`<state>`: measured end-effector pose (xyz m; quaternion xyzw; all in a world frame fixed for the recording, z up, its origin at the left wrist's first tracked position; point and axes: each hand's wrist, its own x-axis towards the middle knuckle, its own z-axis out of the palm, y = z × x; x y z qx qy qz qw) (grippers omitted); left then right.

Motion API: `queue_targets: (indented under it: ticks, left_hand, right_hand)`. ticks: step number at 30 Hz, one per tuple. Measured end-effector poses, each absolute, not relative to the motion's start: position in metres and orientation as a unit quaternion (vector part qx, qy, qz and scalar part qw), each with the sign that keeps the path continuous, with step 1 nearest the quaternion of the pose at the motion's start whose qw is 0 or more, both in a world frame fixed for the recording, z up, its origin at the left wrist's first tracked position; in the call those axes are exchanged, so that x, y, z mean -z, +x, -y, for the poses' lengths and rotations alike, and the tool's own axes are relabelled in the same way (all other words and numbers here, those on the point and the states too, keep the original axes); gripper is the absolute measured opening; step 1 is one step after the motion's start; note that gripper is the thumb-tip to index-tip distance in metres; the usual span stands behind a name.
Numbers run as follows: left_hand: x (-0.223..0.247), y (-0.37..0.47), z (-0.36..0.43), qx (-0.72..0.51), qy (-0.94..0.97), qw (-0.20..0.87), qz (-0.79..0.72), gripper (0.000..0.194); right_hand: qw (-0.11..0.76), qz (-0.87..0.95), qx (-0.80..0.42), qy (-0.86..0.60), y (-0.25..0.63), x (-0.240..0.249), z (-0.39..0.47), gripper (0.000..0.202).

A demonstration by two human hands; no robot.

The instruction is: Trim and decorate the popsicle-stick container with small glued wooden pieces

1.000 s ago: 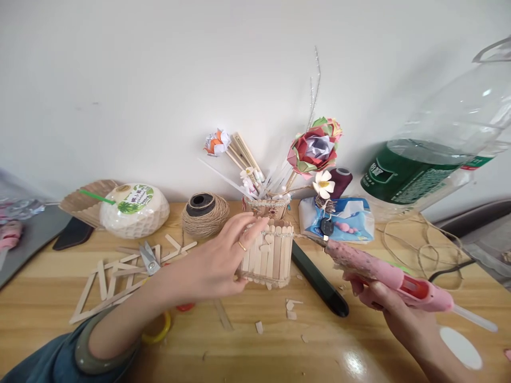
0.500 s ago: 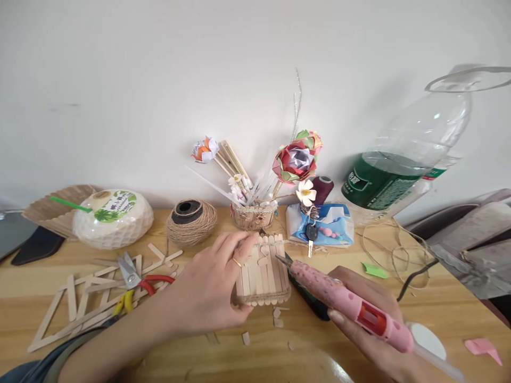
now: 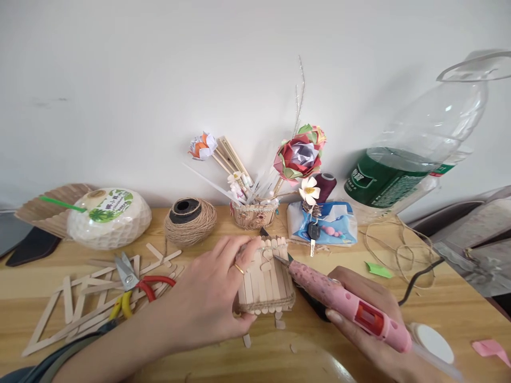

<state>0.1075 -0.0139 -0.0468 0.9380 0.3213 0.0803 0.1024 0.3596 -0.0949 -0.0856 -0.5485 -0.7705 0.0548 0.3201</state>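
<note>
My left hand (image 3: 217,290) grips the left side of a small box made of wooden sticks (image 3: 266,284), with twine running along its upper and lower edges. Small rounded wood pieces (image 3: 266,260) lie on its upper face. In my right hand (image 3: 365,314) is a pink glue gun (image 3: 343,300), its metal tip pointing left at the upper part of the box, close to the small pieces. Whether the tip touches the wood I cannot tell. A dark object (image 3: 313,304) lies partly hidden beneath the gun.
Red-and-yellow-handled scissors (image 3: 130,276) rest on loose sticks (image 3: 67,300) at left. Behind stand a twine spool (image 3: 191,221), a wrapped coconut (image 3: 109,218), a basket of paper flowers (image 3: 253,215), a tissue pack (image 3: 339,229) and a large bottle (image 3: 393,175). A white lid (image 3: 435,343) is at right.
The glue gun's tip has shifted slightly left over the box. The box's lower edge appears a little lower and further right. The view has shifted slightly.
</note>
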Motion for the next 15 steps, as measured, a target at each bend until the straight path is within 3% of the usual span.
queue_targets:
  ticks: [15]
  left_hand:
    - [0.047,0.108,0.014,-0.079,0.938,0.102,-0.322,0.094]
  right_hand:
    - [0.305,0.779,-0.091,-0.540,0.367,0.094,0.096,0.044]
